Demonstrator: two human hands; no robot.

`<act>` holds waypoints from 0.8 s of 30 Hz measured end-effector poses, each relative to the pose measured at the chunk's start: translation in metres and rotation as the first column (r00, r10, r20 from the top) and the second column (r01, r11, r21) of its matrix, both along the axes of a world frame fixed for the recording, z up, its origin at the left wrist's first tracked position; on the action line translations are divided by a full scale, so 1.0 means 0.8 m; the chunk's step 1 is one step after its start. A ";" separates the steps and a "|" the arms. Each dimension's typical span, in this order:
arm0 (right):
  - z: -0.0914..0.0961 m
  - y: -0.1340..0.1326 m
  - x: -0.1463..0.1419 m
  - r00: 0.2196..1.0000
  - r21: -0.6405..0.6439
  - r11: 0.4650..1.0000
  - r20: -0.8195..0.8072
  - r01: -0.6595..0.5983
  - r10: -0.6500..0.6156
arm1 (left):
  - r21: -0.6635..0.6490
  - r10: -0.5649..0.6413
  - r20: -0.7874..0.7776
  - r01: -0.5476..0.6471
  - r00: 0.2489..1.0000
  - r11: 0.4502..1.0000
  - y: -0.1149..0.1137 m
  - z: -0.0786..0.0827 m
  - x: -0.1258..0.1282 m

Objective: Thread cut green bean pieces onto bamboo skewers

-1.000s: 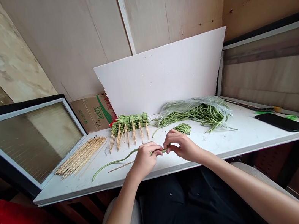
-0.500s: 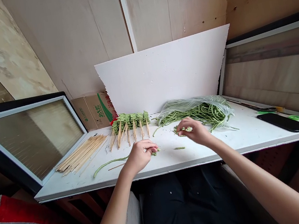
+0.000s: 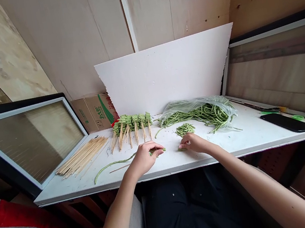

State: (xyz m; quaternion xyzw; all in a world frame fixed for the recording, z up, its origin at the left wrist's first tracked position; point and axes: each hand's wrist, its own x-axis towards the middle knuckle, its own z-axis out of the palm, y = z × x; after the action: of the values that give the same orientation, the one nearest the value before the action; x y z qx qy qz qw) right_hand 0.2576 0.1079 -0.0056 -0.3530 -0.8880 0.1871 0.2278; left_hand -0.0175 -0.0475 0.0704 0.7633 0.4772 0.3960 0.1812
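My left hand (image 3: 147,157) is closed around green bean pieces, with one end poking out at the fingertips. A long green bean (image 3: 105,166) trails leftward over the table from beneath that hand. My right hand (image 3: 194,143) pinches a short cut bean piece (image 3: 181,149) at the tabletop. Just behind it lies a small pile of cut bean pieces (image 3: 185,128). A single bamboo skewer (image 3: 120,168) rests beside my left wrist, partly hidden by it.
Bean-loaded skewers (image 3: 132,122) are stacked at the back. Bare bamboo skewers (image 3: 81,156) lie at left. A clear plastic bag of long beans (image 3: 199,112) sits at back right, with a black phone (image 3: 289,122) farther right. A cardboard box (image 3: 93,112) and white board (image 3: 169,73) stand behind.
My right hand has come down from the cut-bean pile toward me and now grips the loose piece on the table. My left hand has stayed nearly in place, its fingers slightly more extended.
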 end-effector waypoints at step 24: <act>0.085 -0.109 -0.056 0.908 0.203 0.945 -0.285 -0.258 0.309 | -0.113 -0.049 0.044 0.054 0.998 0.992 -0.003 -0.005 0.004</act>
State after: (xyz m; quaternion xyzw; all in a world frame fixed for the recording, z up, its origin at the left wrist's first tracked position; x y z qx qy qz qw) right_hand 0.2131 0.0208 0.0625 -0.1664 -0.8946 0.1996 0.3635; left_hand -0.0143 -0.0502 0.0665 0.7553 0.4755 0.3790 0.2445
